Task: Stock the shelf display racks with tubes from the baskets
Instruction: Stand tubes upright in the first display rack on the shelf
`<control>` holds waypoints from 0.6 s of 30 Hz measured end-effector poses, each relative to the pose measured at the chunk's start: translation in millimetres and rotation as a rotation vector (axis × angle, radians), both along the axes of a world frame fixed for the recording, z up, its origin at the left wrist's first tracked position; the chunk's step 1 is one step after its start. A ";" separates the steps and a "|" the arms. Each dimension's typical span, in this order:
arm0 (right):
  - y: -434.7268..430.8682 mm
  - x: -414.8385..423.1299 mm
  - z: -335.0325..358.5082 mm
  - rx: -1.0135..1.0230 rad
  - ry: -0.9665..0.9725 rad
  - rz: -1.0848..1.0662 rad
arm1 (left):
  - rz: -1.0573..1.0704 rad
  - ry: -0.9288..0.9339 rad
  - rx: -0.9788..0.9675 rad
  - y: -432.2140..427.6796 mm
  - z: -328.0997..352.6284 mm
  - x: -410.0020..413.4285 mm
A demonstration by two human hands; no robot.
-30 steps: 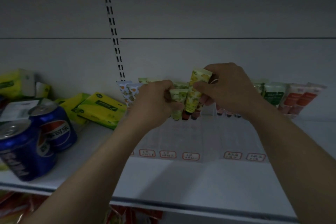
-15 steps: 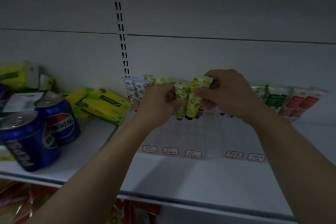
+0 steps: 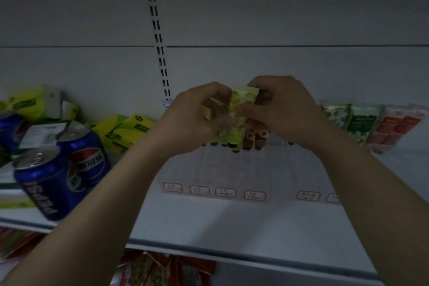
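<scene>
Yellow-green plastic tubes point(image 3: 242, 104) are being held above a clear plastic rack point(image 3: 232, 169).
The left hand point(image 3: 195, 121) and the right hand point(image 3: 281, 111) are both pinching them.

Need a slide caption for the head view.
Left hand and right hand grip yellow-green tubes at a clear display rack on a white shelf.

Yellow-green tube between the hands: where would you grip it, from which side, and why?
Pinch its flat crimped top from the front, thumb on one broad face, fingers behind. The yellow-green tube stands cap down at the rack; neighbouring tubes crowd its sides, so only the top is free. The right hand pinches there.
</scene>
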State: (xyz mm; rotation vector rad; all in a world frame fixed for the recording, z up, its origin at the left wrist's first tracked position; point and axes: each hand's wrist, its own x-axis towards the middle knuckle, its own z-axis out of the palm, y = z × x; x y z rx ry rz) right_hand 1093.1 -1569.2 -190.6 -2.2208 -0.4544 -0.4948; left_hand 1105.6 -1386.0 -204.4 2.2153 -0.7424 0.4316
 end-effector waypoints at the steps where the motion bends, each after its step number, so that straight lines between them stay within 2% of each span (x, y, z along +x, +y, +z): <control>1: 6.6 -0.9 -0.7 -0.019 -0.041 -0.004 | 0.014 -0.010 0.006 0.8 -0.1 -1.5; 5: 30.6 -2.2 -8.4 -0.017 -0.111 0.007 | 0.114 -0.066 -0.024 14.0 -0.9 -1.7; 9: 38.6 -0.8 -13.6 0.016 -0.092 0.030 | 0.204 -0.098 0.088 35.8 -6.6 6.6; 11: 33.7 0.9 -13.6 -0.031 -0.148 -0.013 | 0.240 -0.086 0.070 42.6 -10.6 10.3; 14: 22.6 6.1 -13.6 -0.102 -0.217 -0.104 | 0.238 -0.073 0.034 43.7 -13.5 11.7; 18: 11.5 10.8 -11.9 -0.096 -0.197 -0.153 | 0.192 -0.102 0.037 33.5 -16.1 10.6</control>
